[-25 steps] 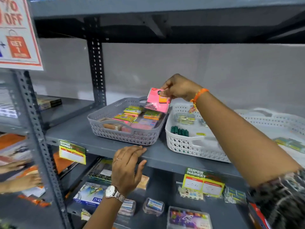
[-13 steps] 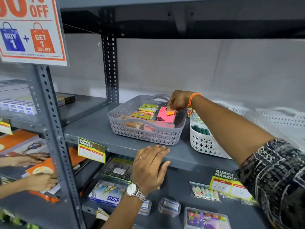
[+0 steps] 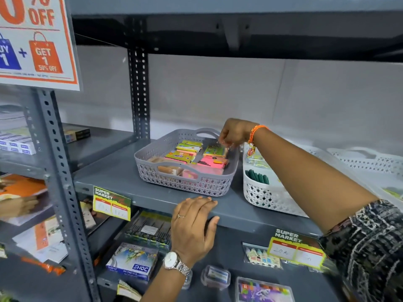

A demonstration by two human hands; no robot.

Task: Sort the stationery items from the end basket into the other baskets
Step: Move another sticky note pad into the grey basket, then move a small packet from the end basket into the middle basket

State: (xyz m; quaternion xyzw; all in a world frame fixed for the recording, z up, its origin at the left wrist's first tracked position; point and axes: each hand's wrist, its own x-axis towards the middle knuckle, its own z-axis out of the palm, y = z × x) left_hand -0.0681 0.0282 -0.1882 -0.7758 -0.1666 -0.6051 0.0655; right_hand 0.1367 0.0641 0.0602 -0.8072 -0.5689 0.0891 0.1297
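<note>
A grey basket [image 3: 185,184] stands on the grey shelf and holds several packs of sticky notes. A pink pack [image 3: 212,163] lies flat in its near right part. My right hand [image 3: 234,132] hovers over the basket's far right corner, fingers bunched and pointing down, with nothing visible in them. It is clear of the pink pack. My left hand [image 3: 194,223] rests on the shelf's front edge below the grey basket, fingers on top and thumb under the lip. To the right, a white basket [image 3: 261,197] holds green markers [image 3: 257,176] under my right forearm.
Another white basket [image 3: 370,160] sits at the far right of the shelf. A perforated steel upright [image 3: 139,94] rises behind the grey basket, and another [image 3: 63,182] stands at front left. The lower shelf carries boxed stationery [image 3: 133,261]. Another person's hand [image 3: 19,207] shows at the left edge.
My right hand lowered the pink pack into the grey basket, let go of it and drew back to the far right corner. The left hand stayed on the shelf edge.
</note>
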